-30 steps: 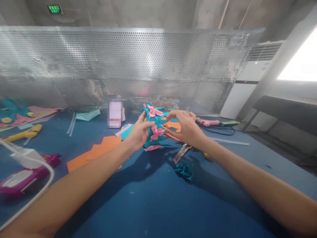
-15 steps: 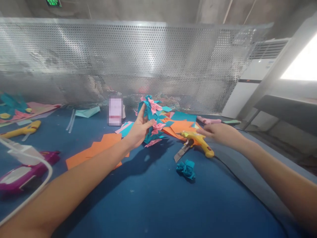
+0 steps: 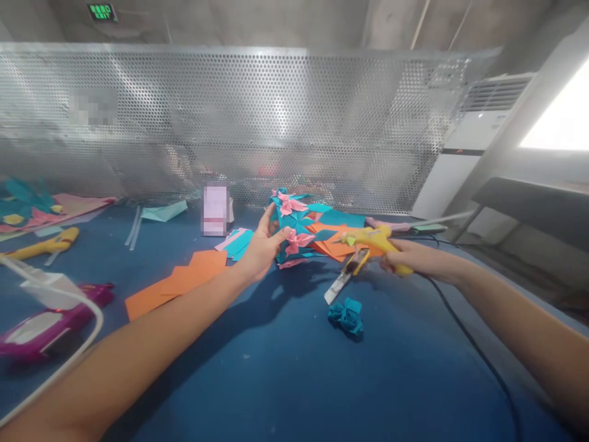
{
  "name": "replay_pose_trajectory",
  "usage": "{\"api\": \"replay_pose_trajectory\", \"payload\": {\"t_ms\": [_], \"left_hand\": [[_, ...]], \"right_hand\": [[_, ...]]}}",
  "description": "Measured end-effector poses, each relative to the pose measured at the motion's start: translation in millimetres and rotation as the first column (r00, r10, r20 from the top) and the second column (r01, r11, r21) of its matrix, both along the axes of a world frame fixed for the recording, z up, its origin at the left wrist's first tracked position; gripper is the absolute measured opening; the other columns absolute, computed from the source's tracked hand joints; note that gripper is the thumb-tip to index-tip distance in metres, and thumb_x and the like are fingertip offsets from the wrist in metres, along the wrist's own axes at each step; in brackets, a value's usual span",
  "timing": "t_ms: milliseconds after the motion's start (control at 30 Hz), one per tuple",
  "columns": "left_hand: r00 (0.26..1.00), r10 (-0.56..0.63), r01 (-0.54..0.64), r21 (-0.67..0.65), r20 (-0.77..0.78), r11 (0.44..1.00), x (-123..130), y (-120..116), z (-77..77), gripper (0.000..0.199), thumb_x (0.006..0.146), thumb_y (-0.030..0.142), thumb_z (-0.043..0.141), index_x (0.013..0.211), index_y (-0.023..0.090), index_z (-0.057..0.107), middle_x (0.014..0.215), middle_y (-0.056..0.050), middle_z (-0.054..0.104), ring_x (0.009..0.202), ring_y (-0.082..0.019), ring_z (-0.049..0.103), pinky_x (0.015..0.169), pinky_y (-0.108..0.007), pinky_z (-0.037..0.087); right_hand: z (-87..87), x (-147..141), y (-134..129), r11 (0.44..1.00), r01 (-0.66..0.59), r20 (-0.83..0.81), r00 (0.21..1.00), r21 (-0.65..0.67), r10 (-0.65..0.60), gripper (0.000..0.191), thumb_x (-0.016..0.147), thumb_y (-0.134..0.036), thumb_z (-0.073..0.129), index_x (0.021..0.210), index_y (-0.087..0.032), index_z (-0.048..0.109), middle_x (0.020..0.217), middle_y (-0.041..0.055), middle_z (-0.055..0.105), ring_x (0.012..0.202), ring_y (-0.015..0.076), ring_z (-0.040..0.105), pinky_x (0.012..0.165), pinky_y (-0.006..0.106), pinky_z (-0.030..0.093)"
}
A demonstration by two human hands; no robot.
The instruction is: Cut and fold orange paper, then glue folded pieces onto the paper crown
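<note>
My left hand [image 3: 263, 245] is closed around a folded-paper piece [image 3: 294, 228] of teal sheets with pink paper flowers, held upright just above the table. To the right, my right hand [image 3: 399, 255] grips the handle of a yellow hot glue gun [image 3: 373, 238], its nozzle pointing left towards the paper piece. A glue stick shows at the gun's rear and a dark cord trails from the handle. Below the gun lies a utility knife [image 3: 341, 281] with a yellow edge. Nearer me is a crumpled-looking teal paper flower cluster [image 3: 347, 317].
Orange paper sheets [image 3: 179, 281] lie left of centre, with more orange sheets [image 3: 329, 240] beneath the gun. A purple device [image 3: 59, 322], a white cable [image 3: 92, 301] and another yellow glue gun [image 3: 43, 244] occupy the left. A perforated metal screen [image 3: 276, 104] borders the table's far side.
My right hand has closed on the yellow glue gun's handle and lifted it off the utility knife, slightly to the right. The paper piece in my left hand has shifted a little and turned.
</note>
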State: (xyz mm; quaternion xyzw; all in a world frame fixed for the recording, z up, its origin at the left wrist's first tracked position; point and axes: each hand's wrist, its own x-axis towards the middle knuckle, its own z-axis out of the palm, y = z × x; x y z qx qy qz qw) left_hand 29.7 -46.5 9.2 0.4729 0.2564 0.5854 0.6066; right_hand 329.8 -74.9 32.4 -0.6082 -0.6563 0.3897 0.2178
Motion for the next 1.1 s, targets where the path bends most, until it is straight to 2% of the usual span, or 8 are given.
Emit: {"api": "replay_pose_trajectory", "payload": {"t_ms": [100,167,367,500,633,800,967,1100], "left_hand": [[0.997,0.01,-0.011,-0.008,-0.07,1.0,3.8,-2.1,-3.1,0.037,0.073,0.021,0.068,0.109,0.019,0.059,0.089,-0.001,0.059,0.071,-0.008,0.055,0.06,-0.019,0.044],[0.993,0.005,-0.006,-0.01,-0.122,1.0,6.6,-4.4,-5.2,0.026,0.073,0.024,0.069,0.096,0.016,0.063,0.087,-0.002,0.061,0.071,-0.008,0.055,0.062,-0.02,0.044],[0.987,0.042,-0.037,0.033,-0.153,0.999,14.7,-12.7,-10.9,0.022,0.072,0.022,0.069,0.093,0.018,0.063,0.084,0.0,0.063,0.074,-0.009,0.056,0.069,-0.022,0.043],[0.984,0.047,-0.045,0.015,-0.173,0.999,16.9,-16.0,-11.9,0.038,0.073,0.023,0.07,0.109,0.018,0.059,0.076,0.001,0.064,0.071,-0.011,0.058,0.066,-0.023,0.044],[0.979,0.056,-0.058,-0.005,-0.197,0.998,17.1,-16.6,-11.2,0.047,0.073,0.027,0.07,0.117,0.019,0.055,0.076,0.001,0.063,0.067,-0.011,0.057,0.062,-0.024,0.044],[0.98,0.048,-0.046,0.012,-0.191,0.999,17.2,-17.7,-9.8,0.049,0.072,0.028,0.071,0.117,0.017,0.055,0.076,0.001,0.063,0.07,-0.011,0.058,0.065,-0.024,0.043],[0.99,-0.046,0.055,0.064,-0.134,0.996,18.1,-20.0,-9.3,0.049,0.068,0.028,0.074,0.113,0.017,0.057,0.08,0.0,0.066,0.072,-0.012,0.06,0.068,-0.024,0.044],[0.99,-0.071,0.081,0.076,-0.12,0.994,18.2,-19.5,-9.7,0.051,0.067,0.028,0.075,0.113,0.017,0.057,0.079,0.0,0.066,0.071,-0.011,0.06,0.067,-0.024,0.044]], "right_hand": [[7.9,-6.1,-5.6,0.998,-0.053,-0.158,0.986,0.043,0.059,0.012,0.067,-0.029,0.056,0.064,-0.018,0.053,0.066,0.0018,0.057,0.056,0.0123,0.05,0.052,0.025,0.042],[11.1,-14.4,-9.9,0.993,-0.079,-0.22,0.971,0.083,0.095,0.015,0.07,-0.031,0.056,0.063,-0.017,0.054,0.065,0.0029,0.058,0.052,0.0117,0.049,0.048,0.025,0.04],[12.7,-39.0,-22.5,0.972,-0.1,-0.322,0.932,0.211,0.166,0.03,0.082,-0.039,0.051,0.06,-0.019,0.049,0.054,-0.0003,0.051,0.042,0.0085,0.042,0.041,0.025,0.03],[11.4,-46.7,-24.8,0.922,-0.226,-0.165,0.943,0.315,0.288,0.04,0.083,-0.054,0.048,0.065,-0.019,0.051,0.052,-0.0013,0.051,0.044,0.0094,0.043,0.044,0.024,0.036],[9.1,-52.6,-23.2,0.896,-0.211,-0.01,0.972,0.391,0.234,0.049,0.084,-0.061,0.043,0.062,-0.018,0.053,0.056,0.0002,0.053,0.045,0.0089,0.046,0.046,0.023,0.039],[6.5,-57.0,-22.9,0.878,-0.252,-0.005,0.961,0.408,0.278,0.058,0.08,-0.07,0.038,0.074,-0.016,0.057,0.054,0.0001,0.052,0.044,0.0098,0.046,0.044,0.023,0.038],[3.8,-57.2,-22.5,0.848,-0.268,0.022,0.957,0.456,0.29,0.066,0.079,-0.074,0.034,0.083,-0.014,0.061,0.046,-0.0032,0.044,0.041,0.0104,0.042,0.043,0.024,0.035],[2.6,-57.8,-22.2,0.84,-0.258,0.049,0.962,0.478,0.268,0.067,0.078,-0.076,0.032,0.079,-0.015,0.059,0.045,-0.0031,0.044,0.041,0.0107,0.042,0.045,0.025,0.036]]}}
